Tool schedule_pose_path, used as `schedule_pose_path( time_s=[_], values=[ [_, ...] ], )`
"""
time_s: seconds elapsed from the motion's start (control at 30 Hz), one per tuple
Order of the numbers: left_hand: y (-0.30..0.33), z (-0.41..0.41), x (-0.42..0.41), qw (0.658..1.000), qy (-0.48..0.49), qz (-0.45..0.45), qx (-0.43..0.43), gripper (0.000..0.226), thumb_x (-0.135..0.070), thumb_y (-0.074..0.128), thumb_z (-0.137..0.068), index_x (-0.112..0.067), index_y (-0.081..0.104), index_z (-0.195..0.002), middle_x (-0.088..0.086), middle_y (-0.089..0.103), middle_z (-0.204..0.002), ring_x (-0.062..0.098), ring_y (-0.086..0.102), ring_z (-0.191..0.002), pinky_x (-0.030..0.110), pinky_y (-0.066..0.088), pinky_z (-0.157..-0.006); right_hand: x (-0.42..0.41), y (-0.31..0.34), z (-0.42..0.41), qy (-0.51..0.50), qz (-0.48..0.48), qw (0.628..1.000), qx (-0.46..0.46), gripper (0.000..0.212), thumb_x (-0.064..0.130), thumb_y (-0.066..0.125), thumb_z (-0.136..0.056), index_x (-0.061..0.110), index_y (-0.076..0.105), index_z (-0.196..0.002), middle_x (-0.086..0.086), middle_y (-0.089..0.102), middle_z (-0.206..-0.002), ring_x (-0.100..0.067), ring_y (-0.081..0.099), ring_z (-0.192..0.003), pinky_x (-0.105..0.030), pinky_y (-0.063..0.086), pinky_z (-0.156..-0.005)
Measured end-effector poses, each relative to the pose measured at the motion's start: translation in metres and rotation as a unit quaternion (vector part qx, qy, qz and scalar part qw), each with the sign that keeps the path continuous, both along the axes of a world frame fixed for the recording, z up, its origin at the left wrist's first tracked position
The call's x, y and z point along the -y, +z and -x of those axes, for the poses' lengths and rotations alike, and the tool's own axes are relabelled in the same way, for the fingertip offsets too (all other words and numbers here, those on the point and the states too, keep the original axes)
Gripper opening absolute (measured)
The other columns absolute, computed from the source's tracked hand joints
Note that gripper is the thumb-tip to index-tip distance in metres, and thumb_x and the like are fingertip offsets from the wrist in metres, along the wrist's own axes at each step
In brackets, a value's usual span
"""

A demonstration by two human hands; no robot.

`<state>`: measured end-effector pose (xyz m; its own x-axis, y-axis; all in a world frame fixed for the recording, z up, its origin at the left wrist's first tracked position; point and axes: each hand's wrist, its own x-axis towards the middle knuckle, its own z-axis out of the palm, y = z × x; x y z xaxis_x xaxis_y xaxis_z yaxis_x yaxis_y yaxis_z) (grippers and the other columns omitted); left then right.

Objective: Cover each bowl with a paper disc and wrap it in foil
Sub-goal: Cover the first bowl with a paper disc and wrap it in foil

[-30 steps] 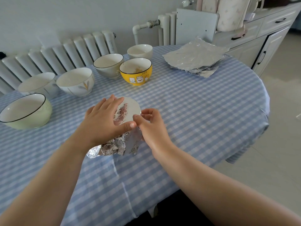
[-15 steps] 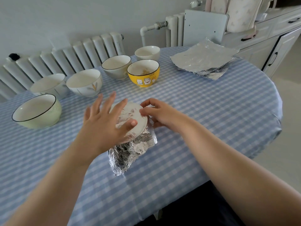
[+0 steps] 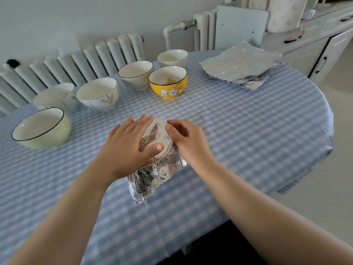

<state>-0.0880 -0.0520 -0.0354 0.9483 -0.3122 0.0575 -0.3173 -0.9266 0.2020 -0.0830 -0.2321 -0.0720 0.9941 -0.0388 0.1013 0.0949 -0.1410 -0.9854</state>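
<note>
The bowl (image 3: 160,142), w/ its paper disc on top, sits at frame centre on the counter (image 3: 248,131), now level again; a sec ago it was tipped toward the camera w/ crumpled foil bunched under the near side. The foil (image 3: 150,178) now runs up the near and right wall and trails to a point toward the lower centre. Some foil already lies over the disc under the palm.

Left hand (image 3: 129,144) lies flat on the cover, fingers straight, thumb pressing the near rim; before, it was lifted w/ fingers spread. Right hand (image 3: 187,138) has come round to the right rim, fingers curled, prob. pinching the foil edge there, tho the contact itself is hidden.

My read: wrap is mid-way, sides going up, top still partly bare. Next comes folding the remaining edge over.

Counter has a blue-white check cloth. Six bare bowls wait along the upper left, incl. a yellow bowl (image 3: 168,82) and a green bowl (image 3: 41,128). Spare foil sheets (image 3: 240,64) lie upper right. A radiator (image 3: 76,60) stands behind, cabinets (image 3: 315,39) at far upper right.
</note>
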Motion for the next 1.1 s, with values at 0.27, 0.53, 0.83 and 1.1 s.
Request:
schedule_pose_path(
  time_s=[0.27,0.53,0.83,1.1],
  values=[
    [0.000,0.001,0.001,1.000,0.009,-0.009,-0.001,0.116,-0.099,-0.004,-0.058,-0.039,0.015,-0.155,-0.014,0.009,-0.164,0.014,0.002,-0.152,0.044,0.007,-0.122,-0.006,-0.008,0.009,-0.067,-0.070,0.994,-0.046,0.035,0.043,0.061,-0.095,0.013,0.065,-0.078,0.010,0.055,-0.047,-0.004,0.048,-0.046,-0.021,0.038,-0.050],
    [-0.001,0.002,0.002,1.000,0.016,-0.001,0.008,0.101,-0.089,0.008,-0.068,-0.037,0.024,-0.154,-0.013,0.013,-0.164,0.015,0.005,-0.152,0.041,0.007,-0.121,-0.011,-0.012,0.006,-0.080,-0.117,0.986,-0.083,0.030,0.035,0.062,-0.096,0.014,0.060,-0.074,0.012,0.051,-0.046,-0.007,0.045,-0.046,-0.026,0.035,-0.048],
    [-0.002,0.001,0.001,1.000,0.007,0.003,0.007,0.101,-0.089,0.009,-0.069,-0.037,0.022,-0.154,-0.013,0.013,-0.164,0.016,0.005,-0.152,0.043,0.007,-0.121,-0.018,-0.016,0.002,-0.080,-0.137,0.979,-0.128,0.017,0.030,0.061,-0.097,0.016,0.062,-0.087,-0.003,0.066,-0.073,-0.019,0.059,-0.067,-0.044,0.053,-0.065],
    [-0.003,0.001,0.001,1.000,0.005,-0.002,0.010,0.107,-0.095,0.002,-0.066,-0.038,0.021,-0.154,-0.013,0.013,-0.164,0.016,0.006,-0.152,0.044,0.008,-0.122,-0.007,-0.012,-0.001,-0.024,-0.086,0.980,-0.178,0.015,0.006,0.060,-0.093,0.017,0.061,-0.083,-0.003,0.066,-0.078,-0.019,0.063,-0.070,-0.038,0.056,-0.063]
  ],
)
